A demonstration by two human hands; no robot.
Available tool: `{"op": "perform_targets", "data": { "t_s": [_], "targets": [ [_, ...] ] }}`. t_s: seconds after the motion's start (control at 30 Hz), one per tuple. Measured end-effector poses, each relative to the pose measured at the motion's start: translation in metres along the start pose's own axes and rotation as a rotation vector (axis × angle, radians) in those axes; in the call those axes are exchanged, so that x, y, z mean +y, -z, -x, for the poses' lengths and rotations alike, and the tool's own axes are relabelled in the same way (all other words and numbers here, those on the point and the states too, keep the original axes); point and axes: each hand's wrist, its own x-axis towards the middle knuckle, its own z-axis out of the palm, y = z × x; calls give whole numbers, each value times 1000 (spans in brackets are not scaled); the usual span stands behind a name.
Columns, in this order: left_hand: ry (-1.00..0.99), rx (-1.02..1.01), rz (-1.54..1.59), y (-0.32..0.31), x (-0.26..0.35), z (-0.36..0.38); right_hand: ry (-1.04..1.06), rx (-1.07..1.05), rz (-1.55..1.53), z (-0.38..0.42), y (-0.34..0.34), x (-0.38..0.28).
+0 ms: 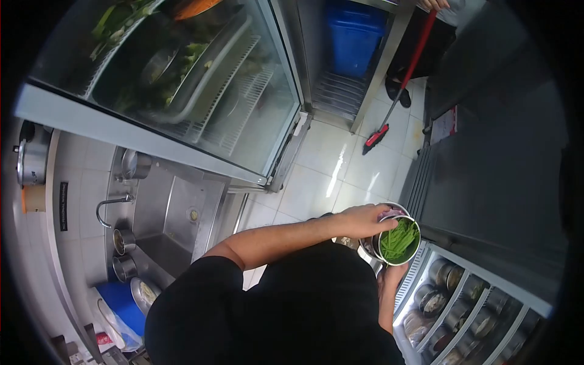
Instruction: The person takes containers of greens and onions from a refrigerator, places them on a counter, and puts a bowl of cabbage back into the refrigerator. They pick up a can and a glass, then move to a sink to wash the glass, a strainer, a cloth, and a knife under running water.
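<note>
My left hand (370,221) reaches across my body, its thumb over the rim of a metal bowl (418,248) and its fingers gripping the side. Cut green vegetable pieces (398,239), thin and long like green beans, fill this bowl. Tucked just behind it is a second metal bowl (396,208) with purple pieces that look like onion, partly covered by my fingers. Below the bowls my right hand (391,277) holds them from underneath, most of its fingers hidden. The stack is beside an open refrigerated drawer (420,267) holding several metal containers.
A glass-door fridge (146,137) with vegetables stands open at upper left. A steel sink (176,213) with a tap (112,204) is on the left, pots along its edge. Ahead, a person's hand (435,5) holds a red broom (377,139) on the tiled floor (322,164). Steel doors (499,182) line the right.
</note>
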Motion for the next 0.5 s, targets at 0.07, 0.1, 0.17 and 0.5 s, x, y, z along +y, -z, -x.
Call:
{"op": "perform_targets", "data": {
  "t_s": [0.07, 0.1, 0.17, 0.5],
  "targets": [
    [-9, 54, 48, 20, 6, -8, -10, -30, 3, -33, -6, 2],
    [-12, 99, 72, 32, 7, -11, -26, -41, 9, -49, -12, 0],
    [23, 284, 82, 52, 0, -22, -42, -65, 33, -85, -28, -2],
    [-568, 1500, -199, 405, 191, 66, -98, -435, 193, -233, -128, -63]
  ]
}}
